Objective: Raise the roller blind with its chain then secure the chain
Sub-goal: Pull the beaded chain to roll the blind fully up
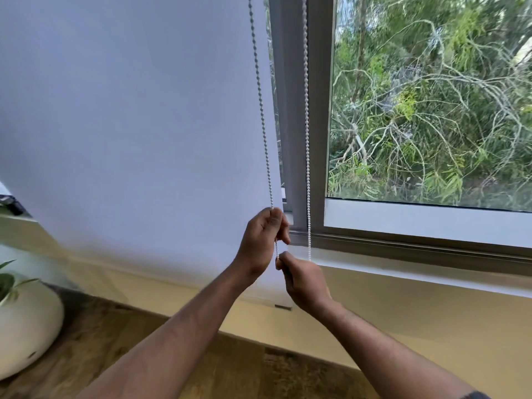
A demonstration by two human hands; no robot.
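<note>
1. Roller blind (138, 133): plain white/pale lilac fabric, no pattern, covers the left part of the window. Its bottom bar end (283, 307) hangs below the sill, in front of the cream wall, so it's close to fully down.
2. Chain (260, 105): white beaded loop w/ 2 strands. Left strand runs down along the blind's right edge into your hands; right strand (307, 125) hangs straight in front of the grey window frame (316, 110) and ends near the sill (403, 263).
3. Your left hand (260, 240): grip pressed together on the left strand, thumb + fingers pinching it just beside the blind edge, at about frame-bottom level.
4. Your right hand (305, 279): directly below the left one, fingertips pinching the same strand; a short length of beads shows between the 2 hands. Can't tell where the loop bottom goes, it's hidden behind this hand.
5. Right pane is uncovered, green branches outside.
6. White round plant pot (28, 326) bottom left on the wood floor (172, 326), well apart from the chain.
</note>
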